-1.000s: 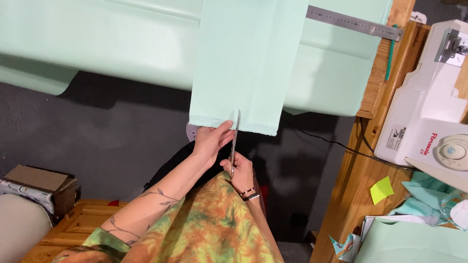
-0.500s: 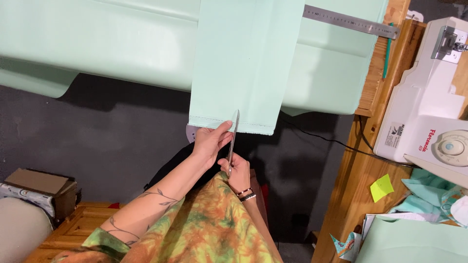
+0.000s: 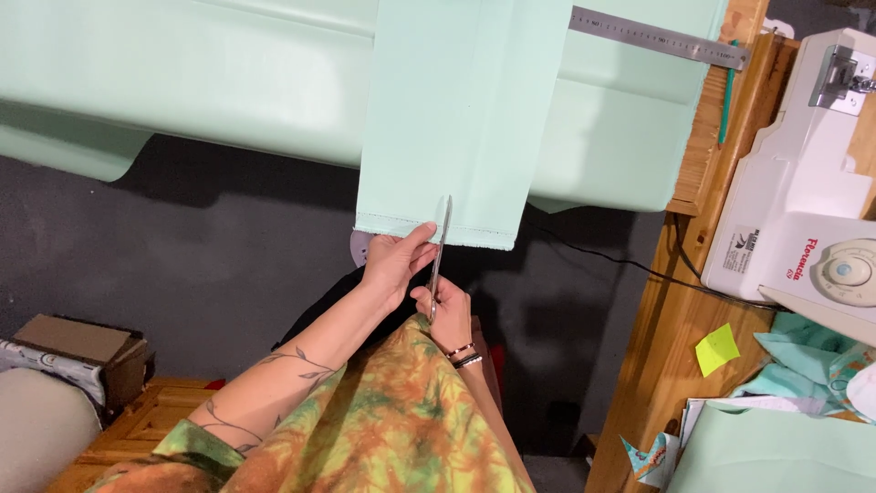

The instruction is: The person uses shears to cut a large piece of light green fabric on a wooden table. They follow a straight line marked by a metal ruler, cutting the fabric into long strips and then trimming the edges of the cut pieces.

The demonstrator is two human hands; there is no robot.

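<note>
At hem | left hand [image 3: 394,262] pinches mint fabric [image 3: 456,119] | right hand [image 3: 444,306] grips scissors [image 3: 440,248]

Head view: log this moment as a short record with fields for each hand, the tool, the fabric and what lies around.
left hand: pinches the fabric's lower edge beside the blades
right hand: holds the scissors
scissors: blades upright, entering the hem from below
fabric: mint green strip hanging off the table edge, stitched hem at the bottom
ruler: metal, lying on the fabric at upper right
sewing machine: white, at right
sticky note: yellow, on the wooden table
</note>
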